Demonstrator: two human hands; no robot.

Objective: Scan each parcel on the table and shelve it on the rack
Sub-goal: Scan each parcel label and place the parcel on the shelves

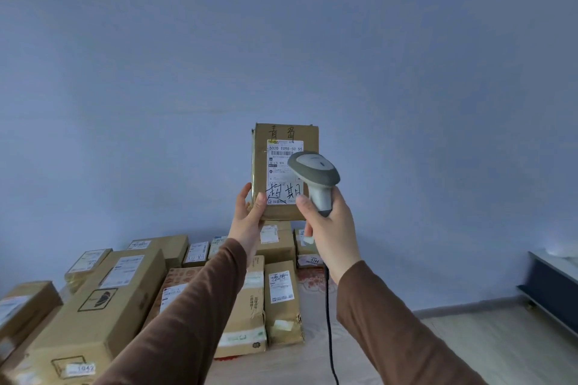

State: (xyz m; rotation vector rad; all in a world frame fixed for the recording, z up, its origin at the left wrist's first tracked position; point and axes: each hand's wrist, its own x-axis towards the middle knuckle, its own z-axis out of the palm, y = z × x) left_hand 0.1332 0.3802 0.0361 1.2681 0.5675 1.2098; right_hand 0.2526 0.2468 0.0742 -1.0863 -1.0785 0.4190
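Parcel (283, 166) upright in L hand (247, 219); R hand (328, 222) grips scanner (316, 175).

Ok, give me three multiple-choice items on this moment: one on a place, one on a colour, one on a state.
1. Where is the raised parcel?
A. on the table
B. held up before the wall
C. on the floor

2. What colour are the sleeves?
A. brown
B. white
C. green

3. What does the right hand do?
A. hangs idle
B. presses a box
C. grips the scanner

Answers: 1 B, the left hand holds it above the table's parcels; 2 A, both forearms show brown; 3 C, its fingers wrap the handle.
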